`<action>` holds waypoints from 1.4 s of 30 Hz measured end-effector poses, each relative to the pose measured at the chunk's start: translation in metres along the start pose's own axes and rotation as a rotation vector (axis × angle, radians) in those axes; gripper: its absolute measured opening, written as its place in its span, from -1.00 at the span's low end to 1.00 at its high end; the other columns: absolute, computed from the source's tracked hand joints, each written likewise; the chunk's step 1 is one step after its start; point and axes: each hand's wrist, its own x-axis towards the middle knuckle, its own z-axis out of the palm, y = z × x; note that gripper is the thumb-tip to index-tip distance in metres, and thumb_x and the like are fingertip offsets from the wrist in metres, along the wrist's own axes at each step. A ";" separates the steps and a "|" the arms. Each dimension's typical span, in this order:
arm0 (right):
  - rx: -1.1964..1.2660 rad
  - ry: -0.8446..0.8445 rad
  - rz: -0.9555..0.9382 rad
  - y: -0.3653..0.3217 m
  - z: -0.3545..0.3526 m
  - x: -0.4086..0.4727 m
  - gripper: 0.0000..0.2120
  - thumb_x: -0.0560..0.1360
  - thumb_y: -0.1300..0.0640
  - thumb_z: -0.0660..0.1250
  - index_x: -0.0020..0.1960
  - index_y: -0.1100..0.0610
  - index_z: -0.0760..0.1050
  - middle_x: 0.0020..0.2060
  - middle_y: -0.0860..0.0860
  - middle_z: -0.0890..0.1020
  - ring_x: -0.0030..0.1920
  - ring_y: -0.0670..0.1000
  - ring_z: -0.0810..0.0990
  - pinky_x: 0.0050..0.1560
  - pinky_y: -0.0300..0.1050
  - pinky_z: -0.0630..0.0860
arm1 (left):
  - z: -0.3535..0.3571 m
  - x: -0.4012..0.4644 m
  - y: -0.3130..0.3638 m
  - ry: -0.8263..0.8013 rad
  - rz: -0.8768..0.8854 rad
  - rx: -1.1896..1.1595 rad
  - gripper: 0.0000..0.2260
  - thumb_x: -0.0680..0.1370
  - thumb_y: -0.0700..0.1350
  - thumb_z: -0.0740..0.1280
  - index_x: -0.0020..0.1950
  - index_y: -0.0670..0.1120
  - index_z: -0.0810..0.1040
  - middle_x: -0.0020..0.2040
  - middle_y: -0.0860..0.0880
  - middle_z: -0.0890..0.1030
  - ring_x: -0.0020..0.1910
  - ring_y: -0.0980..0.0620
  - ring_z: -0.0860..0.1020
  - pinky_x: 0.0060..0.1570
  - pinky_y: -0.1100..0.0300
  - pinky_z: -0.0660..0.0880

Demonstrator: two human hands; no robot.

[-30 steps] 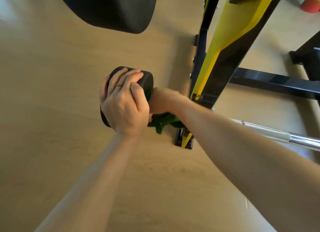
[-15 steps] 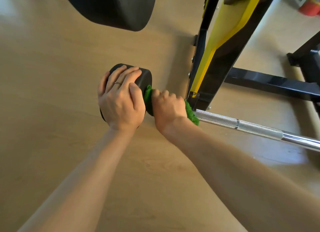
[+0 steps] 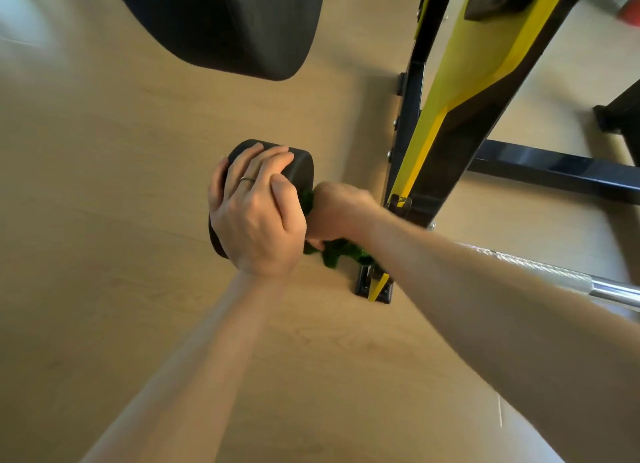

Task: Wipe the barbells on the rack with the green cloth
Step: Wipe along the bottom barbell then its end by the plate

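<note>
A small black weight plate (image 3: pixel 298 166) sits on the end of a silver barbell (image 3: pixel 568 281) that runs off to the right. My left hand (image 3: pixel 254 217) is clamped over the plate from above. My right hand (image 3: pixel 337 211) is closed around the bar just beside the plate, with the green cloth (image 3: pixel 341 251) wrapped in its grip; loose cloth hangs below the fist. My right forearm hides the bar between the fist and the knurled part. The black and yellow rack upright (image 3: pixel 450 116) stands just right of my right hand.
A large black plate (image 3: pixel 235 23) of a higher barbell hangs at the top. The rack's foot (image 3: pixel 375 286) is bolted to the wooden floor below my right hand. A black crossbeam (image 3: pixel 554 168) runs right. A red object (image 3: pixel 630 12) lies at the top right corner.
My right hand has slid left along the bar, back against the plate, and the cloth now hangs below the fist. My left hand has stayed on the plate.
</note>
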 end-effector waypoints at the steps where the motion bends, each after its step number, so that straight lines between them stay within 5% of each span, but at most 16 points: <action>1: -0.043 0.176 -0.024 -0.005 0.010 -0.002 -0.92 0.45 0.10 0.39 -0.11 0.06 0.50 -0.26 -0.02 0.56 -0.19 0.04 0.59 -0.20 -0.10 0.52 | 0.000 0.000 0.000 0.004 -0.011 -0.002 -0.62 0.59 -0.18 0.09 0.10 -0.06 0.71 0.12 0.06 0.71 0.27 0.06 0.58 0.38 -0.08 0.36; 4: -0.130 0.571 -0.070 -0.013 0.039 -0.003 -0.96 0.54 0.13 0.23 -0.04 0.03 0.46 -0.21 -0.04 0.56 -0.15 0.07 0.62 -0.31 -0.10 0.29 | 0.001 0.001 0.000 0.004 -0.023 -0.002 -0.62 0.58 -0.19 0.09 0.09 -0.05 0.71 0.12 0.07 0.71 0.27 0.06 0.58 0.39 -0.07 0.35; 7: -0.164 0.733 -0.067 -0.014 0.053 0.000 -0.88 0.59 0.11 0.20 0.11 0.09 0.41 -0.03 0.02 0.60 -0.04 0.07 0.61 -0.26 -0.08 0.30 | 0.001 0.001 0.000 -0.008 -0.028 -0.006 -0.62 0.58 -0.18 0.09 0.09 -0.04 0.71 0.13 0.08 0.70 0.27 0.08 0.58 0.40 -0.06 0.35; 9: -0.134 0.657 -0.046 -0.014 0.047 -0.001 -0.87 0.57 0.09 0.24 0.10 0.07 0.43 -0.07 0.01 0.60 -0.02 0.08 0.62 -0.22 -0.08 0.33 | 0.000 0.001 -0.001 -0.012 -0.023 -0.014 -0.62 0.58 -0.19 0.09 0.09 -0.03 0.71 0.13 0.08 0.70 0.27 0.08 0.58 0.40 -0.05 0.35; 14: 0.034 -0.316 -0.060 -0.002 -0.025 -0.010 -0.66 0.48 0.08 0.46 0.16 0.10 0.40 -0.14 0.00 0.48 0.05 0.07 0.50 0.09 -0.05 0.45 | -0.003 0.000 -0.008 -0.021 0.048 -0.036 -0.60 0.58 -0.19 0.08 0.13 -0.06 0.71 0.15 0.05 0.70 0.28 0.07 0.58 0.37 -0.09 0.39; 16: 0.084 -0.449 -0.059 0.000 -0.035 -0.010 -0.67 0.51 0.11 0.44 0.16 0.10 0.35 -0.13 0.01 0.46 0.06 0.07 0.47 0.09 -0.06 0.41 | -0.003 0.001 -0.008 -0.020 0.069 -0.046 -0.60 0.58 -0.18 0.07 0.14 -0.07 0.71 0.15 0.05 0.70 0.27 0.06 0.58 0.35 -0.11 0.40; 18: 0.096 -0.323 -0.061 -0.002 -0.025 -0.009 -0.69 0.50 0.09 0.44 0.15 0.13 0.41 -0.14 0.01 0.48 0.01 0.04 0.50 0.09 -0.07 0.46 | -0.003 0.002 -0.010 -0.010 0.077 -0.040 -0.60 0.58 -0.18 0.08 0.13 -0.08 0.71 0.15 0.05 0.70 0.26 0.05 0.59 0.33 -0.12 0.41; 20: 0.010 0.030 -0.050 0.002 0.001 -0.016 -0.68 0.48 0.08 0.42 0.18 0.12 0.46 -0.17 0.00 0.52 -0.06 0.05 0.56 -0.01 -0.06 0.50 | -0.003 0.001 -0.011 -0.008 0.074 -0.046 -0.60 0.57 -0.19 0.09 0.13 -0.08 0.71 0.15 0.05 0.70 0.26 0.04 0.59 0.33 -0.12 0.42; 22: -0.169 0.373 -0.058 0.006 0.027 -0.031 -0.61 0.48 0.16 0.39 0.26 0.13 0.38 -0.03 0.04 0.55 0.02 0.13 0.58 -0.10 -0.04 0.42 | -0.004 0.001 -0.011 -0.012 0.069 -0.044 -0.60 0.57 -0.19 0.08 0.13 -0.08 0.71 0.16 0.04 0.70 0.27 0.03 0.59 0.34 -0.12 0.41; 24: -0.297 0.456 -0.086 0.013 0.040 -0.046 -0.48 0.48 0.21 0.38 0.36 0.19 0.24 0.18 0.15 0.49 0.19 0.20 0.52 0.06 0.03 0.44 | -0.005 0.002 -0.011 -0.024 0.071 -0.044 -0.60 0.58 -0.18 0.08 0.14 -0.07 0.71 0.16 0.04 0.69 0.27 0.03 0.59 0.36 -0.10 0.39; 27: -0.363 0.433 -0.074 0.021 0.039 -0.056 -0.45 0.52 0.22 0.34 0.42 0.22 0.18 0.27 0.19 0.42 0.26 0.22 0.46 0.26 0.05 0.40 | -0.006 0.002 -0.010 -0.038 0.072 -0.034 -0.60 0.58 -0.17 0.08 0.16 -0.07 0.71 0.18 0.05 0.69 0.29 0.03 0.58 0.38 -0.10 0.38; 32: -0.344 0.389 -0.021 0.010 0.033 -0.044 -0.61 0.51 0.21 0.34 0.30 0.21 0.34 0.11 0.14 0.52 0.12 0.18 0.55 0.06 0.01 0.48 | -0.004 0.001 -0.009 -0.028 0.070 -0.005 -0.60 0.59 -0.17 0.07 0.15 -0.07 0.71 0.17 0.06 0.69 0.28 0.04 0.58 0.37 -0.11 0.39; 35: -0.062 0.026 0.041 0.009 -0.002 -0.014 -0.69 0.43 0.16 0.47 0.14 0.16 0.50 -0.10 0.04 0.58 -0.02 0.11 0.60 0.03 -0.04 0.58 | -0.002 0.000 -0.005 -0.014 0.046 -0.016 -0.61 0.58 -0.19 0.09 0.13 -0.06 0.71 0.15 0.06 0.70 0.27 0.06 0.58 0.37 -0.10 0.38; 39: 0.110 -0.457 0.046 0.007 -0.031 0.003 -0.60 0.39 0.12 0.54 0.16 0.13 0.50 0.00 0.09 0.60 0.04 0.11 0.59 0.20 0.03 0.54 | -0.003 -0.001 -0.003 -0.009 0.031 -0.002 -0.61 0.59 -0.18 0.09 0.12 -0.06 0.72 0.15 0.07 0.70 0.27 0.08 0.58 0.37 -0.10 0.38; 42: 0.106 -0.174 -0.022 0.003 -0.013 0.004 -0.72 0.41 0.11 0.49 0.07 0.12 0.53 -0.08 0.04 0.62 -0.07 0.04 0.61 0.02 -0.05 0.58 | -0.003 0.000 -0.002 -0.021 0.027 0.004 -0.61 0.58 -0.18 0.10 0.12 -0.05 0.71 0.15 0.08 0.70 0.28 0.08 0.58 0.38 -0.09 0.37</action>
